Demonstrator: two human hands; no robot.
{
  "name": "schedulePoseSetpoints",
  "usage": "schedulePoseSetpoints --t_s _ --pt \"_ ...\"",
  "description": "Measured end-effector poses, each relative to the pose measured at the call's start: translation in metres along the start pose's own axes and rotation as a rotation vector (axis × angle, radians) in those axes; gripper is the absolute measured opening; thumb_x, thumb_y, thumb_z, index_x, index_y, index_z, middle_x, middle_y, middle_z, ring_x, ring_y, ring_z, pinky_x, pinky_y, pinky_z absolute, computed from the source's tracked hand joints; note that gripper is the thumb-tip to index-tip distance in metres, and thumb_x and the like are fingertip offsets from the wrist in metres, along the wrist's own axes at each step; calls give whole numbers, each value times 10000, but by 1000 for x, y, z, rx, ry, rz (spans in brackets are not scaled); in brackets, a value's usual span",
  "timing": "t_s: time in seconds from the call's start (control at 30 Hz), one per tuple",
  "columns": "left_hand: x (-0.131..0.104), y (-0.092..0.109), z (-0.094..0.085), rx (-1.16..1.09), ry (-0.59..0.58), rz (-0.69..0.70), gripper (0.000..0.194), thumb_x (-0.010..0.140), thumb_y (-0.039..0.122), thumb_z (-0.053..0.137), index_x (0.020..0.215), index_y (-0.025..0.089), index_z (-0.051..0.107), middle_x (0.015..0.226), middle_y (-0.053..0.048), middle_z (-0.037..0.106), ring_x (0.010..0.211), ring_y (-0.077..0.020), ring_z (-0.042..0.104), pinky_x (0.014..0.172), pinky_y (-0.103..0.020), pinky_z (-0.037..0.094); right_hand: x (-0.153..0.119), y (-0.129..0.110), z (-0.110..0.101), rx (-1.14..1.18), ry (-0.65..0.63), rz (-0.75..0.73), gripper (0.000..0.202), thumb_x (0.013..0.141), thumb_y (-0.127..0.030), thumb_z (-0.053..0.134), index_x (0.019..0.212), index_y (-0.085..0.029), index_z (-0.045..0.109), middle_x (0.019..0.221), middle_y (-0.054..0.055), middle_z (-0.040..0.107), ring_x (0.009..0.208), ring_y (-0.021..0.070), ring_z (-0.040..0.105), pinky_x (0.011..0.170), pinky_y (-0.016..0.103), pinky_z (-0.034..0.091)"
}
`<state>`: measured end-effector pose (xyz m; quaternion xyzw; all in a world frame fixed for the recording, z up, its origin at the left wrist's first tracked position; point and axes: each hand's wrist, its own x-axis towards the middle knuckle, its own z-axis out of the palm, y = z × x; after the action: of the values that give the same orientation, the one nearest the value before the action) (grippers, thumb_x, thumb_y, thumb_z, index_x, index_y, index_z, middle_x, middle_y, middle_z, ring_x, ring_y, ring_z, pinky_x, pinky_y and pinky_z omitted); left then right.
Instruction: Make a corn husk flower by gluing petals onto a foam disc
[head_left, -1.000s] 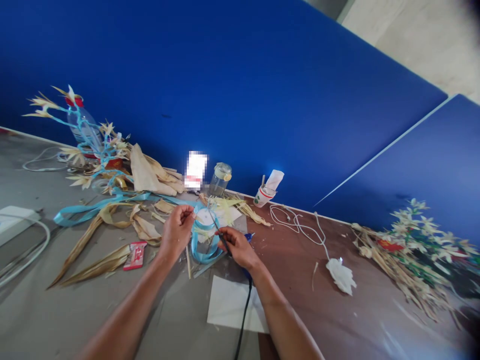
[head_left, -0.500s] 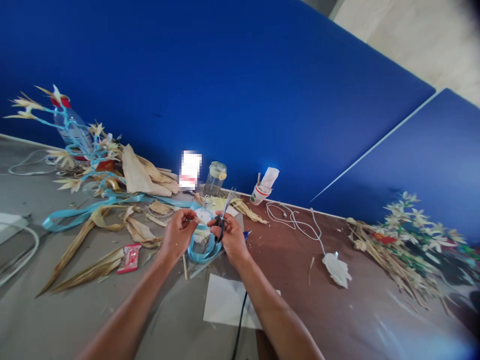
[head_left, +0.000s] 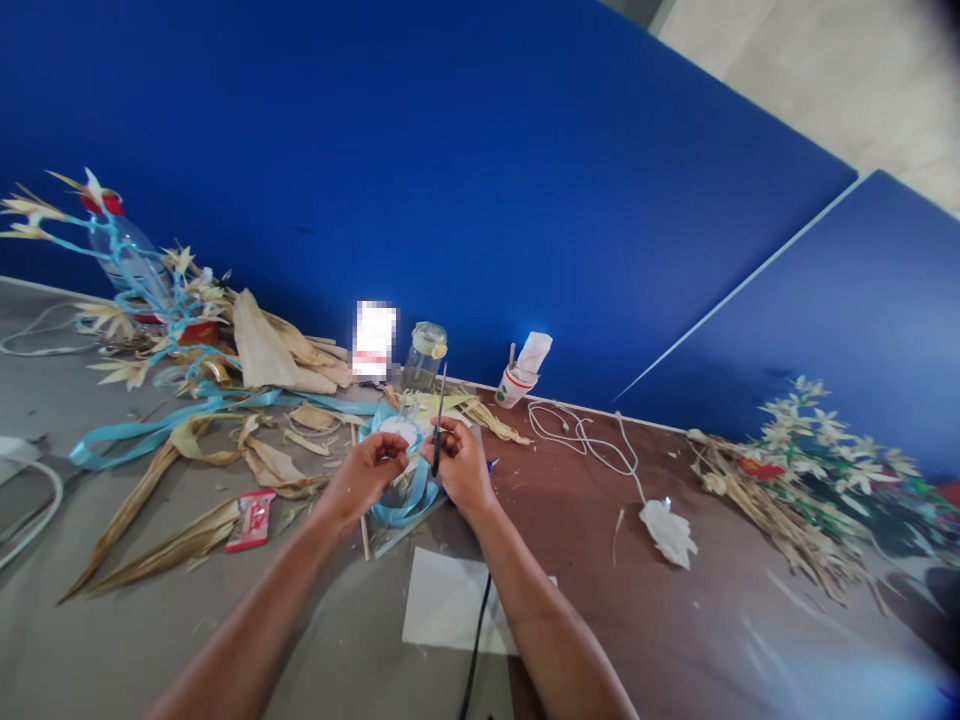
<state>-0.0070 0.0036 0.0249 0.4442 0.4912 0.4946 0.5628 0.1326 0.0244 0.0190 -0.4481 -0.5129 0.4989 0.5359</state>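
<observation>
My right hand (head_left: 465, 470) is closed around a pair of scissors (head_left: 438, 425) with dark handles, blades pointing up and seen nearly edge-on. Just left of it, the fingertips of my left hand (head_left: 367, 475) are pinched together. A small pale bit shows at those fingertips, too small to name. Beneath both hands lies a coil of light blue ribbon (head_left: 409, 517), with a white round thing (head_left: 400, 429) partly hidden behind the fingers. Pale yellow husk strips (head_left: 487, 412) are spread just beyond the right hand.
Dried husks (head_left: 262, 345) and blue-stemmed husk flowers (head_left: 176, 315) crowd the left, by a plastic bottle (head_left: 131, 255). A jar (head_left: 425, 357), a paper cup (head_left: 516, 385) and a white cable (head_left: 585, 437) line the blue partition (head_left: 450, 180). White flowers (head_left: 832, 440) lie right.
The scissors have turned from showing their open handle loops and blades to nearly edge-on. Both hands stay close together over the ribbon. The whole view has shifted slightly.
</observation>
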Motion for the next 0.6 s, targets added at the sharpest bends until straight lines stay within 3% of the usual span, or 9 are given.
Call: schedulePoseSetpoints --t_s 0.13,0.27,0.4,0.6 --pt "1 -4 0 37 -90 -67 259 556 278 718 731 137 590 571 52 512 394 -32 336 381 -178 216 4 -2 -8 -17 -6 -32 425 587 -221 689 980 -170 537 663 -32 576 564 103 527 514 210 410" --pt "4 -5 -2 -129 10 -78 263 581 306 721 697 157 539 465 96 404 359 -25 291 368 -169 191 2 -4 -8 13 14 -46 399 606 -236 679 975 -183 534 664 -37 545 581 101 518 551 219 423" --pt "5 -3 -5 -328 90 -60 297 579 299 746 689 164 505 443 114 357 350 -14 259 364 -159 189 -10 2 2 -55 -82 5 396 624 -253 670 991 -183 537 663 -37 524 563 99 488 526 216 396" --pt "3 1 -7 -474 108 -19 310 570 261 767 687 166 496 425 118 349 350 -9 268 365 -150 201 -25 19 14 -223 -171 -8 381 663 -231 645 1027 -172 549 697 -35 520 585 91 468 543 210 383"
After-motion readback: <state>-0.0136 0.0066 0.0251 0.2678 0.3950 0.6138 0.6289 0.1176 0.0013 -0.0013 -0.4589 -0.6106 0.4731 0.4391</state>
